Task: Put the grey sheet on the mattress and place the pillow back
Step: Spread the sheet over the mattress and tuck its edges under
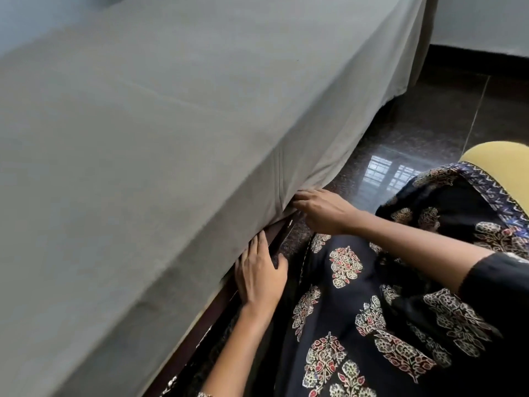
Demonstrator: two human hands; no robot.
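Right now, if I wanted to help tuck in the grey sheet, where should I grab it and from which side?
Take the grey sheet by its loose hem, just beyond the right hand, reaching in from the floor side and under the edge. There the cloth hangs free and flares outward, so it is easy to catch. By the left hand it already looks tucked tight.

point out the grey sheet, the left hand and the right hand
grey sheet (pixel 143 138): head view, flat top surface
left hand (pixel 259 272): head view, back of the hand
right hand (pixel 323 209): head view, back of the hand
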